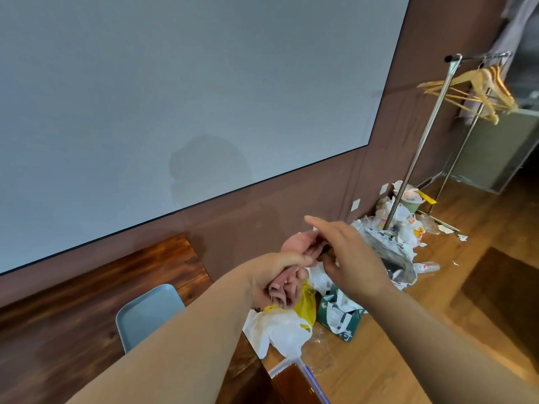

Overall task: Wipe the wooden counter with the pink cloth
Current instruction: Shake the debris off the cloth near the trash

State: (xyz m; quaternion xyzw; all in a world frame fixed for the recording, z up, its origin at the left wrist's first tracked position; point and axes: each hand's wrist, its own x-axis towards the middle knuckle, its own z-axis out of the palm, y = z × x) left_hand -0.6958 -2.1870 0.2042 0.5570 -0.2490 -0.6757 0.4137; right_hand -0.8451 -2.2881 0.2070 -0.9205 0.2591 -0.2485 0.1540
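The left hand [272,279] is closing its grip around the bunched pink cloth [294,259], holding it in the air past the end of the wooden tabletop [87,290], above the bags on the floor. The right hand [348,256] is pinching the top part of the same cloth, with the index finger stretched out. A blue tray [145,313] is lying on the tabletop.

Your left hand [274,279], arm outstretched, fingers curled in a grip; your right hand [347,255] raised beside it, index extended, fingertips meeting the left's.
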